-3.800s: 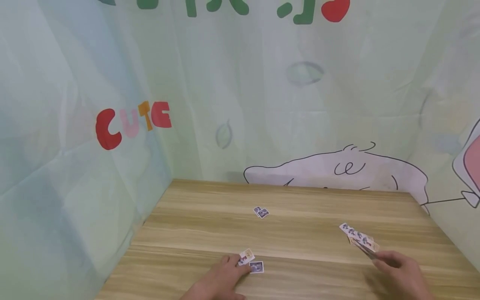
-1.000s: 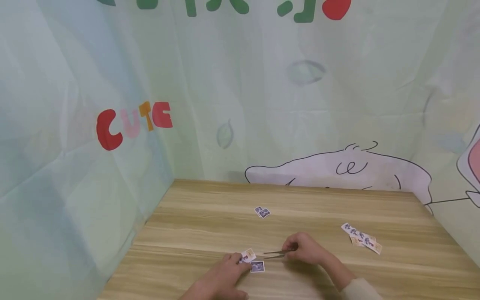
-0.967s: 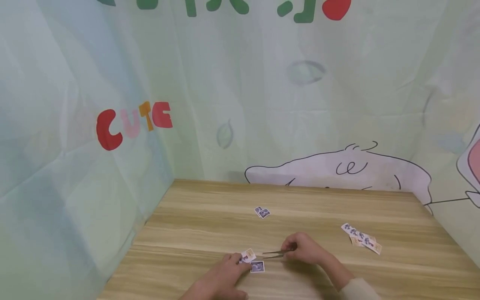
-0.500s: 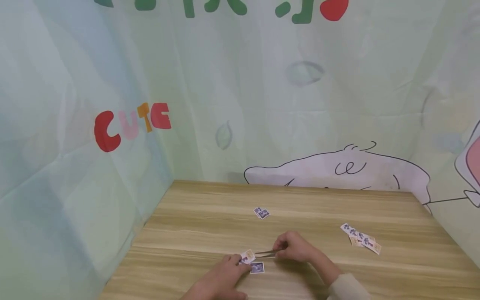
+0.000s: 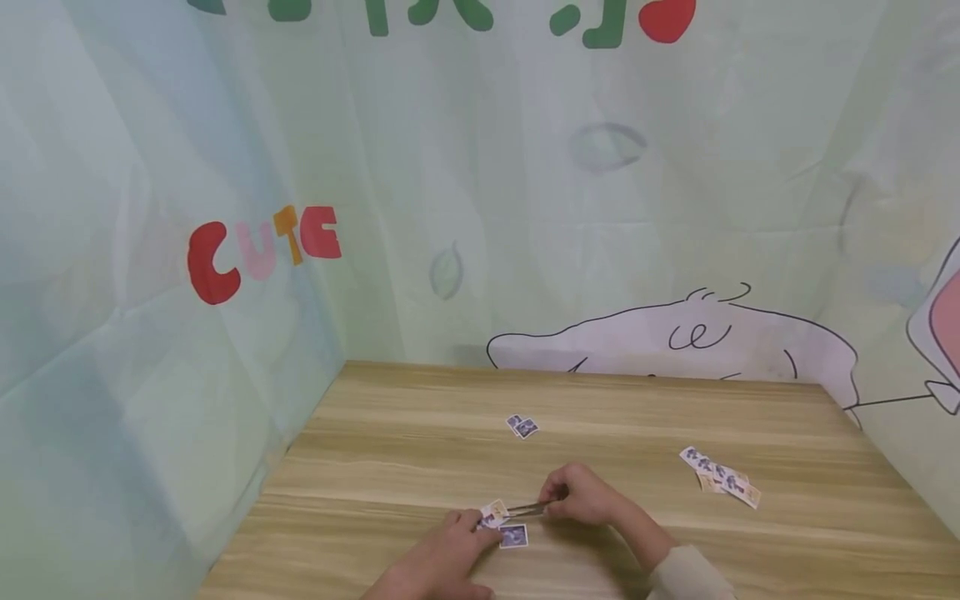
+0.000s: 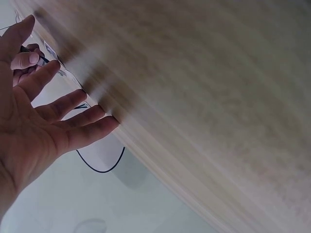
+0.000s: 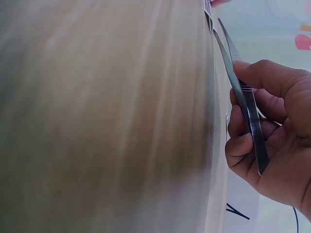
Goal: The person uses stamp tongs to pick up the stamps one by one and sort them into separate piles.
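My left hand [image 5: 450, 554] rests on the table with its fingers extended, the fingertips touching a small cream stamp-like paper [image 5: 495, 510] with a printed picture. Just below it, by the thumb side, lies a purple stamp-like paper with a white border [image 5: 514, 536]. My right hand [image 5: 588, 494] holds metal tweezers [image 7: 250, 107] between thumb and fingers. Their tips stand apart in the right wrist view. In the head view the tips are at the right edge of the cream paper; whether they touch it I cannot tell. The left wrist view shows the left hand's [image 6: 43, 121] spread fingers meeting the tabletop.
Two overlapping purple stamp-like papers [image 5: 527, 427] lie farther back on the wooden table [image 5: 405, 450]. At the right is an overlapping group of printed paper strips [image 5: 731, 483]. A printed cloth backdrop [image 5: 525, 208] rises behind the table and along its sides.
My right hand has carried the tweezers left from the paper strips to the cream paper, creeping closer over the last second. The left hand has stayed in place.
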Demonstrator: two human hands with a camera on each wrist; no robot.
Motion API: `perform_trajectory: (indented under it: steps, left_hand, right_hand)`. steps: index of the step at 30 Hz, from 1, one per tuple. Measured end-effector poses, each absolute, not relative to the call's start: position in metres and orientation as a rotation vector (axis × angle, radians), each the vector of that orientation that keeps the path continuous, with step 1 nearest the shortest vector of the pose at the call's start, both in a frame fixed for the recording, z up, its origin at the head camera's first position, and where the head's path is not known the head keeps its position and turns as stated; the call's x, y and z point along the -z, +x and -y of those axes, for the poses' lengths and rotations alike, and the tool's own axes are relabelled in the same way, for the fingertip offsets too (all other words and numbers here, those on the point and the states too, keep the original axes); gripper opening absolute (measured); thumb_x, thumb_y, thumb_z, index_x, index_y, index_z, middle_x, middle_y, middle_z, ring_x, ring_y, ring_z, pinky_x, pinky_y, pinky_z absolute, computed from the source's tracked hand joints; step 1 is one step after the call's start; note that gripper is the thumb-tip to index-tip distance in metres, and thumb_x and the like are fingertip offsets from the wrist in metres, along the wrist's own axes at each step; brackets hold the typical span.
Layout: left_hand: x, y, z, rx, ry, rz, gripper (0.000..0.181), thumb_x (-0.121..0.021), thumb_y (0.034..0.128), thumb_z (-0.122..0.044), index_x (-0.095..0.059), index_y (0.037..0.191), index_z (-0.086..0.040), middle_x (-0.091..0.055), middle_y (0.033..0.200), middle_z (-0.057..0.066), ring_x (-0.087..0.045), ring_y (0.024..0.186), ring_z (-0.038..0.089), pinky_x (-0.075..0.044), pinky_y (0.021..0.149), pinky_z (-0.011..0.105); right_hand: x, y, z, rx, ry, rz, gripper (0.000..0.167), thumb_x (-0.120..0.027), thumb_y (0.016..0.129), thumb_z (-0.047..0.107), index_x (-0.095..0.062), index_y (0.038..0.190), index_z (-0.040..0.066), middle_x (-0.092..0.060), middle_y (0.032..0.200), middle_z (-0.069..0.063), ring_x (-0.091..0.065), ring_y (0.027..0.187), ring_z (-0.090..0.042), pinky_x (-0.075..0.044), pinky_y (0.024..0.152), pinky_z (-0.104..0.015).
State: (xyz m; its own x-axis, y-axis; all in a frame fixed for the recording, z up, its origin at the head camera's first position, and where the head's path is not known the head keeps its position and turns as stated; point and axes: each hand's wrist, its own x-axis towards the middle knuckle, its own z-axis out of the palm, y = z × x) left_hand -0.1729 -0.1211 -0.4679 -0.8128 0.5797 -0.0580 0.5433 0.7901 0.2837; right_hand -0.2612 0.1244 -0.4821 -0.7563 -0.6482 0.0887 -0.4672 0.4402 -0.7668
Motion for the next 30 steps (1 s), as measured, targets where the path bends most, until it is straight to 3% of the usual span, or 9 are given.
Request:
perform_trajectory:
  steps: [9, 30]
  left_hand:
    - [0.4687, -0.1731, 0.122, -0.347, 0.925, -2.855, 0.067, -0.075, 0.0672, -0.047, -0.057, 0.127, -0.023, -0.05, 0.12, 0.007, -0.048, 0.105, 0.023, -0.046, 0.085, 0.042]
    - [0.4708, -0.173, 0.1212, -0.356, 0.9, -2.844, 0.064, -0.074, 0.0692, -0.045, -0.057, 0.127, -0.022, -0.043, 0.132, 0.015, -0.046, 0.114, 0.032, -0.043, 0.09, 0.047]
  right_hand:
    - [0.4819, -0.261, -0.122, 1.174, -1.005, -2.479, 0.01, -0.07, 0.073, -0.001, -0.067, 0.078, 0.007, -0.06, 0.069, 0.009, -0.052, 0.063, -0.005, -0.047, 0.06, -0.023]
    - [0.4832, -0.2591, -0.1299, 1.176, -0.984, -2.504, 0.008, -0.068, 0.075, 0.001, -0.067, 0.079, 0.009, -0.059, 0.068, 0.008, -0.051, 0.063, -0.005, -0.045, 0.061, -0.024]
